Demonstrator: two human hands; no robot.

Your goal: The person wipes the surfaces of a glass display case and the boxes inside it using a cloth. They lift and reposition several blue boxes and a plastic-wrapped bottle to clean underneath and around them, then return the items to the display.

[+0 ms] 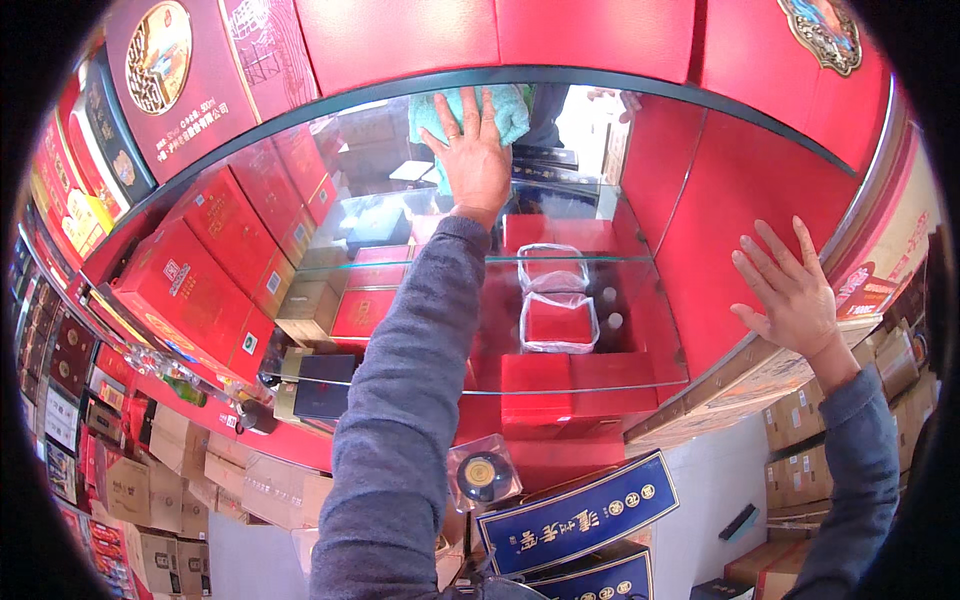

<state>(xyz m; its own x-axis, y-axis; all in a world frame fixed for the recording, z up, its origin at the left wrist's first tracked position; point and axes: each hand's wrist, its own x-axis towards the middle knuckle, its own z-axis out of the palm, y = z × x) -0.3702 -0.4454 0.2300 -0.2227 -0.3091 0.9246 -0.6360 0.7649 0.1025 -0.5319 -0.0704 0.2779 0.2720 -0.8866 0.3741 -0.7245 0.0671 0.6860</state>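
My left hand (474,154) lies flat with spread fingers on a folded turquoise cloth (514,112), pressed to the glass pane at the back of a display cabinet. The forearm reaches over a glass shelf (480,262). My right hand (791,300) is at the right, fingers apart and holding nothing, by the cabinet's red side panel (750,195); whether it touches the panel I cannot tell. Below the glass shelf are red boxes (536,386) and two red boxes in clear plastic wrap (559,322). The cloth's underside is hidden.
Large red gift boxes (202,277) line the cabinet's left side. More boxes stand along the top. Nearest me are a blue box (577,514) with writing and a dark round-topped container (484,476). Cardboard cartons (799,420) are stacked at right, others at lower left. A brush (739,523) lies on the floor.
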